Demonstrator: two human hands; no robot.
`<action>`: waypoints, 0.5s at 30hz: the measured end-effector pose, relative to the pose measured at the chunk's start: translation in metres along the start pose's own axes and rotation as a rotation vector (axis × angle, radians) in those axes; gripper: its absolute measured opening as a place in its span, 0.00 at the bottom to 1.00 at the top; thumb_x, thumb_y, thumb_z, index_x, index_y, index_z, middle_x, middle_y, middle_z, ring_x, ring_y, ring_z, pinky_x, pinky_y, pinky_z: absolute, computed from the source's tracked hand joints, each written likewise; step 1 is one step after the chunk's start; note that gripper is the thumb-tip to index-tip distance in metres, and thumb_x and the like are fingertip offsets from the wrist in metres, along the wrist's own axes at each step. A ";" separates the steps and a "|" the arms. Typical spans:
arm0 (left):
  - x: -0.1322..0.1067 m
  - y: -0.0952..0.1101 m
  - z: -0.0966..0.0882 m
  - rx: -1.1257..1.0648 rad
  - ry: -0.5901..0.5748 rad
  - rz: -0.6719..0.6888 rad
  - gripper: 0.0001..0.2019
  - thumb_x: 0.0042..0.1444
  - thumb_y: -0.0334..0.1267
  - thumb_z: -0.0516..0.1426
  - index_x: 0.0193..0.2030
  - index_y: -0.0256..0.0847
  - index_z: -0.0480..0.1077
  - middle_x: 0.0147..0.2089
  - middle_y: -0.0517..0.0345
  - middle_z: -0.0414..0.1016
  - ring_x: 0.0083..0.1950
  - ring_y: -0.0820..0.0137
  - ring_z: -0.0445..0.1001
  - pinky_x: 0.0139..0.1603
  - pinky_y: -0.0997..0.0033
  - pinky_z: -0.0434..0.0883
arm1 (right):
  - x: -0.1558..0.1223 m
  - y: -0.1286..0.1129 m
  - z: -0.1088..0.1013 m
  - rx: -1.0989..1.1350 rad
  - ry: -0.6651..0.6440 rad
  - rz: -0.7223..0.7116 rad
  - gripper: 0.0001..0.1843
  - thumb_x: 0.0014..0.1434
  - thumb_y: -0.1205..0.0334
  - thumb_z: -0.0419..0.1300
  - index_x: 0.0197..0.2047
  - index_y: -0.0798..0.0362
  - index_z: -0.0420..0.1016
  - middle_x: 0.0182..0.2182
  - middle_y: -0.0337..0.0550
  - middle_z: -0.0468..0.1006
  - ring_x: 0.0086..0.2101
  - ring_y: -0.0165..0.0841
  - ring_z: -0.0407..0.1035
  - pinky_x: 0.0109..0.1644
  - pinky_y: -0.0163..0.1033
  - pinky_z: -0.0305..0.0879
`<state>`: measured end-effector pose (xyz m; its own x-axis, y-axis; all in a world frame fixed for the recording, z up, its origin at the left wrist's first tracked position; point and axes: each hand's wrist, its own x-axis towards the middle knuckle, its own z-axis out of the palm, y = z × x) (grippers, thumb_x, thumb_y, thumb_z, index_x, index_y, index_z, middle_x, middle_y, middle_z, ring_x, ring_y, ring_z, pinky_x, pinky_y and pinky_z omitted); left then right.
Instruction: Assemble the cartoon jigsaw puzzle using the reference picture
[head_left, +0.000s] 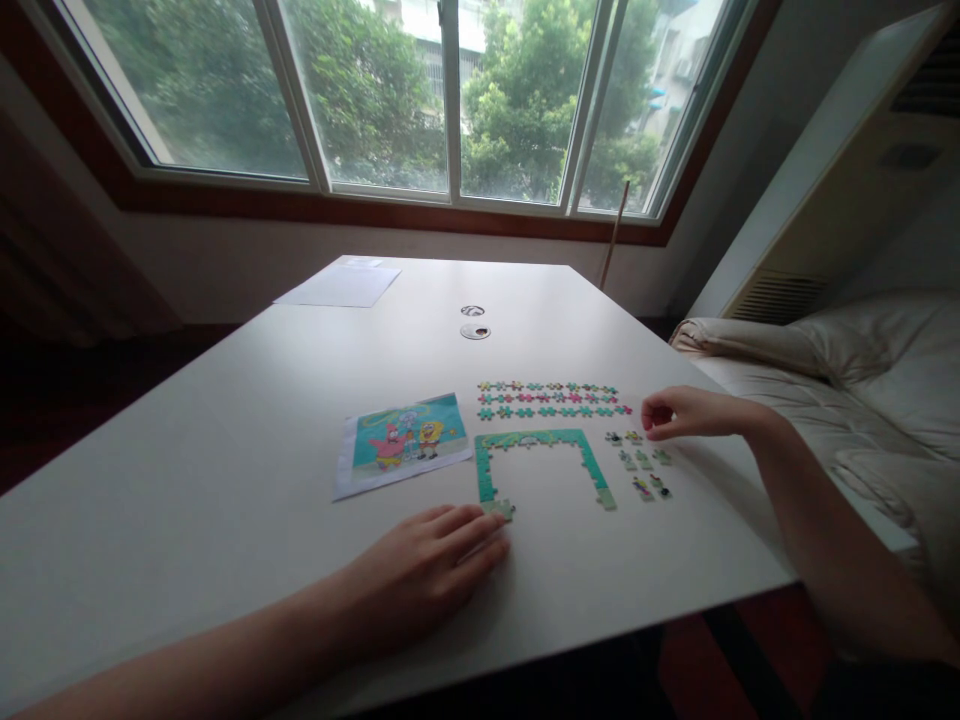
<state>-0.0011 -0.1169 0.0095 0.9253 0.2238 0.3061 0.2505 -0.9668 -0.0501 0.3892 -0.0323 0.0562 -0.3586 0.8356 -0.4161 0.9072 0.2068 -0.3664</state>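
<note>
A partly joined jigsaw border (532,438) lies on the white table, teal along the top and sides, with pale green lower ends. My left hand (454,555) rests flat with its fingers stretched out, fingertips touching the border's lower left corner piece (500,511). To the right, my right hand (686,412) hovers beside the loose jigsaw pieces (643,461), its fingers curled in towards the thumb. Whether anything sits between those fingertips is hidden. Above the border, more jigsaw pieces (551,399) lie in three rows.
A printed reference picture (405,440) of cartoon figures lies left of the border. Farther back are two small round objects (475,331) and white paper sheets (341,284). A cream sofa (817,350) stands right of the table (225,480), and a window (450,100) is behind it.
</note>
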 end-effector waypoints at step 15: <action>-0.002 0.000 0.003 0.001 -0.037 0.004 0.14 0.61 0.26 0.45 0.51 0.31 0.64 0.52 0.43 0.69 0.49 0.60 0.67 0.46 0.61 0.70 | -0.011 -0.048 0.029 -0.092 -0.185 -0.158 0.12 0.42 0.59 0.63 0.30 0.54 0.69 0.27 0.36 0.70 0.27 0.28 0.62 0.27 0.30 0.54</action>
<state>-0.0022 -0.1170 0.0059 0.9362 0.2248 0.2702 0.2473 -0.9676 -0.0517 0.3430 -0.0660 0.0537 -0.5237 0.6837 -0.5083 0.8500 0.3799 -0.3648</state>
